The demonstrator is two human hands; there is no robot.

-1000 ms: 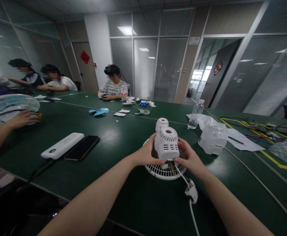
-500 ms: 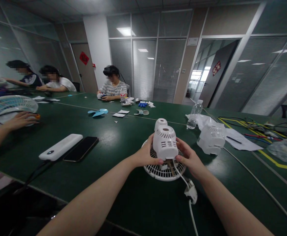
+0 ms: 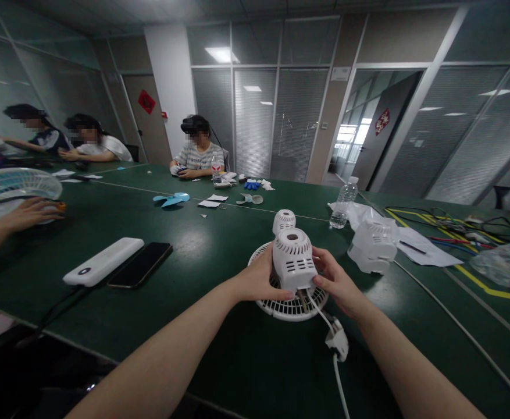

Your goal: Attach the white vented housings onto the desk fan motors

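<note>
Between my hands is a white vented fan motor cover [image 3: 296,265], with a round hole in its top and slots down its front. My left hand [image 3: 261,279] grips its left side, thumb along the lower edge. On the opposite side, my right hand [image 3: 335,282] holds it with thumb and fingers. Beneath lies a white round fan grille [image 3: 276,309], partly hidden by the cover and my left hand. A white cord [image 3: 320,308] comes out under the cover to a white plug [image 3: 337,340]. Behind the cover stands a smaller white vented part [image 3: 284,220].
A white housing in plastic [image 3: 372,247] and a water bottle [image 3: 344,202] stand to the right. A power bank [image 3: 104,262] and phone [image 3: 141,265] lie left. Blue fan blades [image 3: 171,199] lie farther back. A co-worker's hand [image 3: 32,214] rests by another grille at far left.
The motor cover has come down slightly in my hands, and the gap under its front edge shows less of the inner parts. The view has shifted a little.
</note>
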